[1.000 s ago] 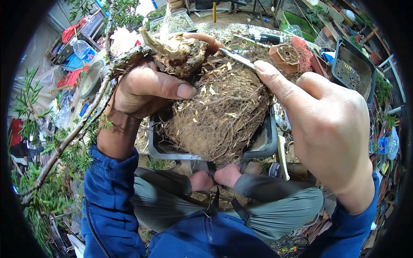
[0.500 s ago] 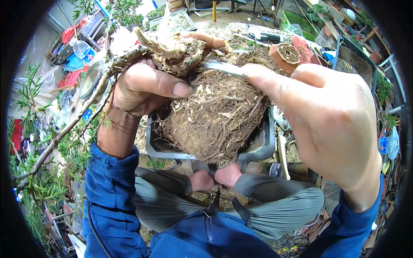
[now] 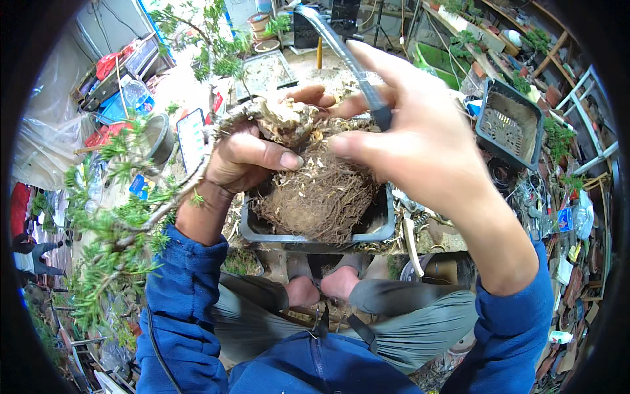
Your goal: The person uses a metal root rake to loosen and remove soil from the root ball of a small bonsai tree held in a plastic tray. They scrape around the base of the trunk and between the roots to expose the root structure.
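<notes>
My left hand (image 3: 243, 154) grips the pale, rough trunk base (image 3: 287, 123) of a small juniper, its thumb in front and fingertips showing behind. Below the trunk hangs a brown ball of matted roots (image 3: 315, 200), over a black plastic tray (image 3: 315, 241). The leafy branch (image 3: 141, 226) stretches left and down past my left forearm. My right hand (image 3: 420, 131), somewhat blurred, is closed on a long, curved metal tool (image 3: 344, 56) with a dark lower part. The tool slants up and away to the left. My right thumb is close to the top of the root ball.
A pale-handled tool (image 3: 411, 246) lies right of the tray. Farther right stands a black slotted basket (image 3: 508, 125). At left are a grey round basin (image 3: 159, 138) and a flat white-faced panel (image 3: 191, 141). A green container (image 3: 436, 65) stands at the back.
My right hand has come left and changed its hold; the tool now points up and away rather than at the trunk base. My left hand still holds the trunk. The view has shifted.
</notes>
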